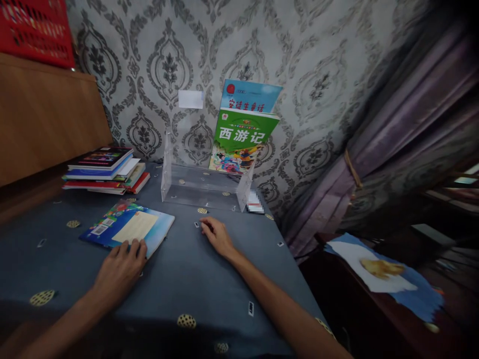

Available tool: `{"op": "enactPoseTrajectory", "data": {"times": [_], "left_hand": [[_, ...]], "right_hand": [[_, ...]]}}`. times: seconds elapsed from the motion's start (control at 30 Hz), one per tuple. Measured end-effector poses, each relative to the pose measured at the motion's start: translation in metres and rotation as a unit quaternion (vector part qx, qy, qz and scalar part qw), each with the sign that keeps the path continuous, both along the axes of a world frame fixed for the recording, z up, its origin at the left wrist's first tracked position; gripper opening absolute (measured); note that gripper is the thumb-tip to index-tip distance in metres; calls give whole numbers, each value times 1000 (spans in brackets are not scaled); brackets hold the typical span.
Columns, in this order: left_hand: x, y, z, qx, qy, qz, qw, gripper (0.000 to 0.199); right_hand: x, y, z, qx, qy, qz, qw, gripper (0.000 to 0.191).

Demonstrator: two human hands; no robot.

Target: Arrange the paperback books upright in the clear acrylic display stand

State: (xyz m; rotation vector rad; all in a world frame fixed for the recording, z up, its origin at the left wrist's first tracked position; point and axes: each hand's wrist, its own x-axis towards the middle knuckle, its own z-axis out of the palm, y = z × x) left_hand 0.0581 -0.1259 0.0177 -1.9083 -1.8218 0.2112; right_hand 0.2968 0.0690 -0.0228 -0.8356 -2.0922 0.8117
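Observation:
My left hand (125,263) lies on the lower edge of a blue book (156,238), its fingers resting on the cover and holding nothing. The book is flat on the table, with a pale yellow panel and a white barcode label facing up. My right hand (218,237) rests on the cloth to the right of it, loosely bent, with no object in its fingers. Just beyond stands a clear plastic book rack (202,199). A green book (243,137) leans upright at its right end, in front of a light blue book (252,94).
A stack of books (103,169) sits at the back left, beside a wooden cabinet (45,114) topped by a red basket (37,37). Purple curtains (374,154) hang on the right. A blue and white cloth (385,274) lies on a dark surface there.

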Motion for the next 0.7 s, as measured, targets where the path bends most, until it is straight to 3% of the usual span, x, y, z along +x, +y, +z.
{"op": "enactPoseTrajectory", "data": {"times": [0.13, 0.23, 0.33, 0.47, 0.6, 0.7], "left_hand": [[28, 14, 19, -46, -32, 4, 998, 33], [54, 26, 25, -64, -61, -24, 996, 29], [85, 40, 18, -72, -85, -80, 991, 28], [118, 52, -4, -66, -98, -187, 975, 39], [119, 57, -19, -70, -140, -257, 954, 53], [93, 66, -20, -80, -160, -235, 955, 48]], "right_hand": [[1, -4, 4, 44, -7, 7, 999, 20], [2, -7, 9, 74, -7, 13, 997, 21], [4, -7, 12, 100, 9, 22, 995, 21], [10, 0, 10, 99, 11, 22, 995, 19], [14, 5, 3, 83, -46, 13, 995, 20], [14, 4, 0, 100, -84, 11, 991, 20]]}}
